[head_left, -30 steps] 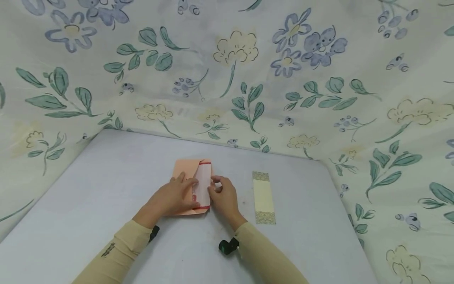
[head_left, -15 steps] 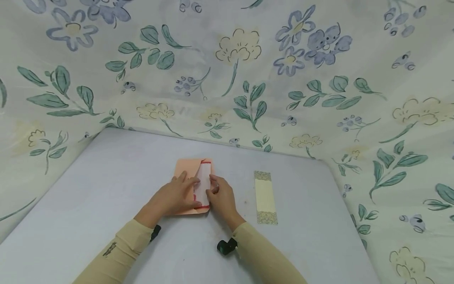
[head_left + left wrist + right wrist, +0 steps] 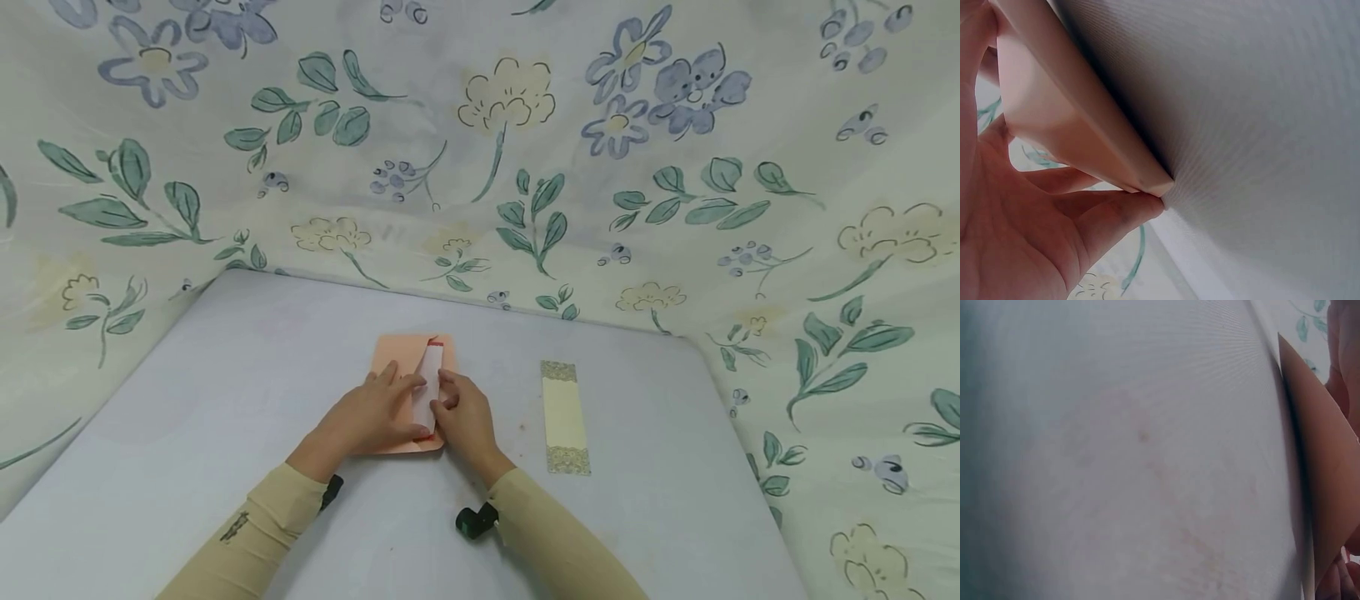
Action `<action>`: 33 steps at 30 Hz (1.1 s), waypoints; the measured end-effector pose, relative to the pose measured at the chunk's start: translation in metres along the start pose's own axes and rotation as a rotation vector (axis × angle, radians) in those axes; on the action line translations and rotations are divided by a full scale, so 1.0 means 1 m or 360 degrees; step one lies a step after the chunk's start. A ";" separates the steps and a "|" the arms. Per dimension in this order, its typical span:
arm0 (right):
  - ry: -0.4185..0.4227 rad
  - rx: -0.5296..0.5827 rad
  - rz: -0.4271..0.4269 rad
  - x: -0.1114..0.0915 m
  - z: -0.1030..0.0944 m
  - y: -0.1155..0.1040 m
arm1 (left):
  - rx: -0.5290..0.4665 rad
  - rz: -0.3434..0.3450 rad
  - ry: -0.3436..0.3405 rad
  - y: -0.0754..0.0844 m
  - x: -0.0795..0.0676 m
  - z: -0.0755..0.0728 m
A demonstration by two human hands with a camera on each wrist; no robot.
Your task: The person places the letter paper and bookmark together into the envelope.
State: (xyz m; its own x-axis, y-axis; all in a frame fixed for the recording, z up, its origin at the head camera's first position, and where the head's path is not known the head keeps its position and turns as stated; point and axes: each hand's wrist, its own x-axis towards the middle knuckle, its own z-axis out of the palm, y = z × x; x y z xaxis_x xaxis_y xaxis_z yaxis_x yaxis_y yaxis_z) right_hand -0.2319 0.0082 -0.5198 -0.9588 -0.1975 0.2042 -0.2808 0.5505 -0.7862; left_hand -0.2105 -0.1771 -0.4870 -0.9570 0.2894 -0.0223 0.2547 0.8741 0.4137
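A peach envelope (image 3: pixel 396 352) lies on the table with its mouth toward the right. A white card (image 3: pixel 427 400) with red bands at its ends sits partly inside, its left part hidden. My left hand (image 3: pixel 369 414) holds the envelope, with thumb and index finger at the mouth and other fingers over the top; the left wrist view shows fingertips along the envelope's (image 3: pixel 1079 137) edge. My right hand (image 3: pixel 467 421) pinches the card's right edge. In the right wrist view the envelope's (image 3: pixel 1322 456) peach side shows at the right, and the card is hidden.
A cream paper strip (image 3: pixel 565 417) with patterned gold ends lies to the right of my right hand on the white table (image 3: pixel 660 450). Flowered cloth (image 3: pixel 420 158) rises behind and at both sides. Black wrist cameras (image 3: pixel 476 521) hang under my sleeves.
My right hand has moved left with the card, so less of its white face shows and more peach shows at the right. My left hand stays in place on the envelope.
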 end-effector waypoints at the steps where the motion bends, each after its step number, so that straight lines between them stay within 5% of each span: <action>1: 0.0004 0.0012 -0.0004 0.000 0.000 0.000 | 0.0002 0.0000 0.0001 0.000 0.000 0.000; 33: -0.0178 0.0145 0.0034 0.007 0.005 0.001 | -0.0007 0.0004 -0.0008 0.000 -0.001 0.001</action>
State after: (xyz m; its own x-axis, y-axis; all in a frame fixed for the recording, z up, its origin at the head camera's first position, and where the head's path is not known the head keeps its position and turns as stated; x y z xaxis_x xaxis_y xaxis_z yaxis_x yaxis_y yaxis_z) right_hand -0.2391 0.0031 -0.5219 -0.9523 -0.2786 0.1243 -0.2503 0.4807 -0.8404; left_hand -0.2098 -0.1772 -0.4879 -0.9556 0.2936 -0.0261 0.2564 0.8716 0.4178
